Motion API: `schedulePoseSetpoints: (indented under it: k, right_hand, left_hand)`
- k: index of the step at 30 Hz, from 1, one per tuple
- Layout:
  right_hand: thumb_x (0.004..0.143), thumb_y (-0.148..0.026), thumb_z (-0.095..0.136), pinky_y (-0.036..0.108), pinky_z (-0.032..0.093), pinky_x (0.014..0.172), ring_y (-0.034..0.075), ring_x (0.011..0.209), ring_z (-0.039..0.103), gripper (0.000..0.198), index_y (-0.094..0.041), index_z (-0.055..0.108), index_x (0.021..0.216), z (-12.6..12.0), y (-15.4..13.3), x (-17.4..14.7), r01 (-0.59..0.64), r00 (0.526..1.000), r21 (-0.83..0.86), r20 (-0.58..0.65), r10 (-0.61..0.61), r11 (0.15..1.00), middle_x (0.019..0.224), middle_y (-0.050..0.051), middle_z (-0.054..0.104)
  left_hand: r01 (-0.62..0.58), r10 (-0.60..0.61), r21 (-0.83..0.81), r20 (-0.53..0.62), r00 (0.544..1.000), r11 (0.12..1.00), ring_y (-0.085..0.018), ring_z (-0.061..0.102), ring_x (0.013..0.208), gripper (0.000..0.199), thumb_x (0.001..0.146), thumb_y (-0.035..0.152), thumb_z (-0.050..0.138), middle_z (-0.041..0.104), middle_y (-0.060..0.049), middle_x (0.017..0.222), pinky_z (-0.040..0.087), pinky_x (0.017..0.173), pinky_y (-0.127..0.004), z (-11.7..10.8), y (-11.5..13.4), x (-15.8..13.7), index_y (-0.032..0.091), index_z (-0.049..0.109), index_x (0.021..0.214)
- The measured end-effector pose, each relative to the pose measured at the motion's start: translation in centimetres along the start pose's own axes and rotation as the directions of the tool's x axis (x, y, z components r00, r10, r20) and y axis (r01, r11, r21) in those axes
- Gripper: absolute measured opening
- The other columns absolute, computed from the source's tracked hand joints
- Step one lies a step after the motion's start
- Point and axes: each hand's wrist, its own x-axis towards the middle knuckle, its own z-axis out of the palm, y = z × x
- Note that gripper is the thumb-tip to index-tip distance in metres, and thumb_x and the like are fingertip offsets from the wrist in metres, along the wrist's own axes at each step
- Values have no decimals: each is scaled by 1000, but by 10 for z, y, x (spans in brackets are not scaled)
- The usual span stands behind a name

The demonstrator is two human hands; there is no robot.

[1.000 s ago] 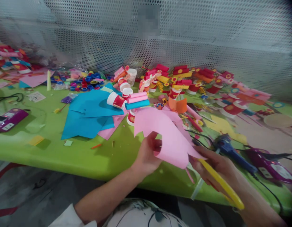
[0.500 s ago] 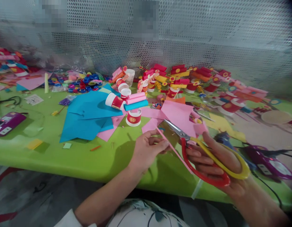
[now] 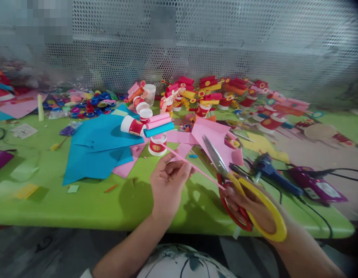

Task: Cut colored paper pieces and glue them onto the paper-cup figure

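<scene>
My left hand (image 3: pixel 170 183) pinches a narrow pink paper strip (image 3: pixel 202 173) near its middle. The strip slants down to the right, and its lower end meets the fingers of my right hand (image 3: pixel 248 206). Hooked in that hand is a pair of scissors (image 3: pixel 221 164) with one red and one yellow handle, blades pointing up and away, nearly closed. Just beyond my left hand stands a red and white paper cup (image 3: pixel 157 146) topped with pink and blue paper rolls (image 3: pixel 158 125). Another red and white cup (image 3: pixel 133 126) lies tipped on blue paper.
Blue paper sheets (image 3: pixel 89 150) spread at left, pink paper (image 3: pixel 213 135) behind the scissors. A blue glue gun (image 3: pixel 276 175) with a cord lies right, beside a purple power strip (image 3: pixel 315 185). Several decorated cups (image 3: pixel 202 110) line the back below a perforated metal panel (image 3: pixel 196 50).
The scissors have turned more upright in my right hand, whose fingers now reach the strip's lower end. My left hand still pinches the strip. The view has shifted slightly right.
</scene>
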Motion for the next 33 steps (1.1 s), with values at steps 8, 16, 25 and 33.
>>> schedulePoseSetpoints:
  k: [8, 16, 25, 33]
  right_hand:
    - [92, -53, 70, 31, 60, 53, 25, 78, 76, 61, -29, 53, 146, -2, 22, 2, 198, 933, -423, -197, -302, 885, 109, 10, 77]
    - [98, -36, 61, 47, 63, 77, 36, 92, 79, 44, -11, 67, 134, 22, 19, 26, 295, 848, -880, 62, -527, 372, 113, 21, 80]
    - [109, -31, 52, 42, 56, 80, 33, 93, 75, 37, -13, 70, 137, 38, 8, 27, 336, 835, -922, 198, -513, 190, 108, 18, 79]
    - [109, -28, 51, 42, 56, 79, 31, 93, 73, 32, -16, 80, 119, 25, -14, 23, 345, 834, -887, 139, -533, 307, 110, 18, 75]
  left_hand:
    - [11, -9, -41, 50, 999, 999, -15, 79, 72, 39, 74, 31, 97, 80, 1, 78, 63, 73, -26, -2, -1, -2, 21, 77, 107]
    - [66, -64, -9, 119, 991, 998, -15, 77, 70, 44, 72, 35, 98, 80, 1, 78, 63, 71, -28, -4, 0, -1, 21, 78, 108]
    - [80, -88, 65, 139, 986, 995, -15, 77, 68, 42, 73, 34, 98, 80, 0, 79, 64, 69, -26, -4, -4, 2, 19, 74, 103]
    - [48, -64, 88, 194, 979, 995, -13, 78, 71, 34, 79, 28, 95, 80, 1, 80, 66, 71, -23, -7, -9, 1, 21, 76, 105]
